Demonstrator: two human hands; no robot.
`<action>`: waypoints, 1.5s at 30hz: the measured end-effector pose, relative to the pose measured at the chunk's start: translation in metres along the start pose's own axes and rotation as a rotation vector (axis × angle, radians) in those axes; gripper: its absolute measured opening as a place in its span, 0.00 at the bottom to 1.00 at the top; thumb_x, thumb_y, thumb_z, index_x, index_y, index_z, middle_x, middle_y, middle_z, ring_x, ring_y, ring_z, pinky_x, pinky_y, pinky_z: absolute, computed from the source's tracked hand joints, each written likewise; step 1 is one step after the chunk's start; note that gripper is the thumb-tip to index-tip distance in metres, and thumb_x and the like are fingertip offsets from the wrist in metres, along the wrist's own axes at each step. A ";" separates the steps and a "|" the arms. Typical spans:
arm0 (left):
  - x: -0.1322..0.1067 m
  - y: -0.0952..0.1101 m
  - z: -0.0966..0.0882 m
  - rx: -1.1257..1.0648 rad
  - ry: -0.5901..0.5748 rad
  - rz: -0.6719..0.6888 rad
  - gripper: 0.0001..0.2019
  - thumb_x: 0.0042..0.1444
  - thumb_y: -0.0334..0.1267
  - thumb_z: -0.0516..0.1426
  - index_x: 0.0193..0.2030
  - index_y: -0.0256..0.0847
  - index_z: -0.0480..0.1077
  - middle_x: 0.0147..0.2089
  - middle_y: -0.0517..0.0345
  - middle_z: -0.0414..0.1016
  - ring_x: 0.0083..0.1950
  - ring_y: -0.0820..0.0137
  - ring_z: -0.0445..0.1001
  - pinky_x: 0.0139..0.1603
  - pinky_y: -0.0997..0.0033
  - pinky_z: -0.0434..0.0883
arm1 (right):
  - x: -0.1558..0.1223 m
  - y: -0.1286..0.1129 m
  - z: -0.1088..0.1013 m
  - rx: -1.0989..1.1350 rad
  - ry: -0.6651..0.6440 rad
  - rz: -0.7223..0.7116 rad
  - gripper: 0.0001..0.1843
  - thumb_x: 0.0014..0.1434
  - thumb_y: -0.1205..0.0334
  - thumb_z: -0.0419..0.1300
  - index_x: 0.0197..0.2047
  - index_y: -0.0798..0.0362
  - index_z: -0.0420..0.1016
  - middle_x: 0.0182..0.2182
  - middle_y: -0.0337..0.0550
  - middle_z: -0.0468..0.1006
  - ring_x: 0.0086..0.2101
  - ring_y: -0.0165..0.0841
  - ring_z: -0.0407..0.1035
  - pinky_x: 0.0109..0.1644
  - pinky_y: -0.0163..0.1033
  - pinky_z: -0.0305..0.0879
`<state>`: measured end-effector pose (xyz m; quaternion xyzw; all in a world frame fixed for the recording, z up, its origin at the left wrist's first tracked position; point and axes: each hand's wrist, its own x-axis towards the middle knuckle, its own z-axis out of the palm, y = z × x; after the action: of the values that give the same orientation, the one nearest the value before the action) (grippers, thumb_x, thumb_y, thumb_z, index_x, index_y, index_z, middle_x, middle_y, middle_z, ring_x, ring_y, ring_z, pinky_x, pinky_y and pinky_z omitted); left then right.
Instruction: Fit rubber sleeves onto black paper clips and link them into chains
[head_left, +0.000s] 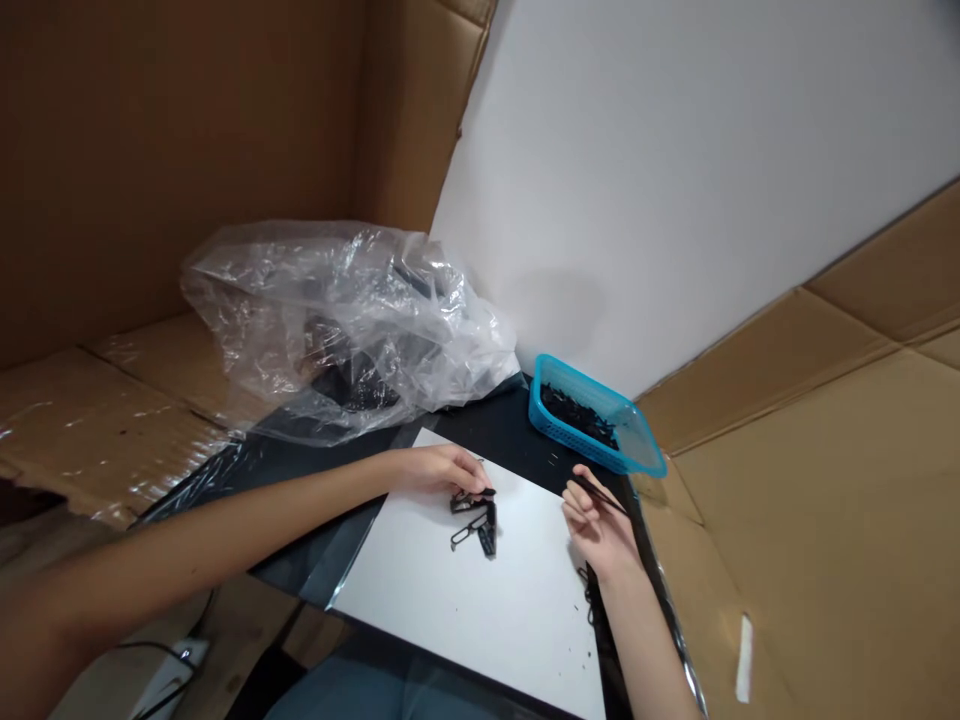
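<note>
Seemingly, work was midway: the left hand [446, 468] pinched a black tab [488, 493] by black parts [488, 534] left on the white board [465, 620], the right hand [598, 528] gripped a dark strip [602, 493], and bits [577, 415] lay in the blue basket [637, 440].

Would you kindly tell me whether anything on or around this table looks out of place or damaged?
Yes: tiny black specks lie scattered toward the near right corner of the white board, looking like stray debris. At left, the cardboard has a ragged edge, as if torn.
</note>
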<state>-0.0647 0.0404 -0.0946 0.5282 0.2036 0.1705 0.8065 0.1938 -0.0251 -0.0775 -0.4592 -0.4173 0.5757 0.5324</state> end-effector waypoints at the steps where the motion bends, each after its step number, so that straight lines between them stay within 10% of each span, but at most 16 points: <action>1: -0.001 0.001 -0.001 0.002 -0.007 0.003 0.13 0.38 0.41 0.68 0.30 0.34 0.76 0.27 0.57 0.73 0.30 0.73 0.66 0.32 0.73 0.60 | 0.005 -0.003 0.003 0.136 -0.005 0.005 0.07 0.51 0.65 0.59 0.36 0.51 0.71 0.16 0.29 0.57 0.16 0.21 0.50 0.18 0.23 0.52; 7: 0.002 -0.002 -0.003 -0.022 0.001 0.020 0.14 0.40 0.44 0.67 0.29 0.35 0.74 0.28 0.58 0.72 0.29 0.74 0.65 0.33 0.73 0.60 | 0.010 -0.003 0.015 0.571 -0.027 0.121 0.11 0.54 0.72 0.58 0.42 0.55 0.73 0.18 0.29 0.58 0.17 0.20 0.53 0.19 0.21 0.59; 18: 0.006 0.000 -0.003 -0.035 0.021 0.001 0.11 0.44 0.40 0.66 0.32 0.35 0.74 0.30 0.57 0.71 0.31 0.73 0.65 0.33 0.72 0.60 | -0.002 0.009 0.020 0.119 -0.125 0.040 0.12 0.59 0.50 0.54 0.30 0.49 0.69 0.11 0.26 0.42 0.14 0.26 0.36 0.17 0.31 0.46; 23: 0.005 0.004 0.000 0.011 0.021 0.000 0.11 0.44 0.39 0.66 0.32 0.34 0.74 0.29 0.58 0.71 0.32 0.73 0.65 0.34 0.73 0.59 | -0.011 0.012 0.028 -0.034 -0.178 -0.060 0.26 0.53 0.32 0.53 0.30 0.47 0.70 0.20 0.36 0.67 0.22 0.31 0.60 0.27 0.36 0.59; 30: 0.004 0.006 0.002 0.076 0.020 0.003 0.10 0.45 0.38 0.65 0.32 0.35 0.74 0.29 0.60 0.70 0.31 0.73 0.65 0.34 0.73 0.59 | -0.021 0.016 0.034 -0.429 -0.168 -0.393 0.17 0.62 0.52 0.52 0.27 0.50 0.73 0.25 0.41 0.70 0.30 0.35 0.63 0.36 0.41 0.58; 45: 0.005 0.007 0.002 0.203 0.007 0.032 0.07 0.48 0.38 0.62 0.31 0.36 0.73 0.28 0.61 0.69 0.31 0.73 0.64 0.34 0.73 0.60 | -0.021 0.018 0.037 -0.478 -0.185 -0.423 0.12 0.61 0.60 0.53 0.29 0.50 0.73 0.25 0.39 0.71 0.30 0.34 0.65 0.35 0.40 0.58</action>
<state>-0.0601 0.0439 -0.0887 0.6096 0.2142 0.1635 0.7455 0.1537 -0.0471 -0.0851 -0.4203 -0.6733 0.3774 0.4771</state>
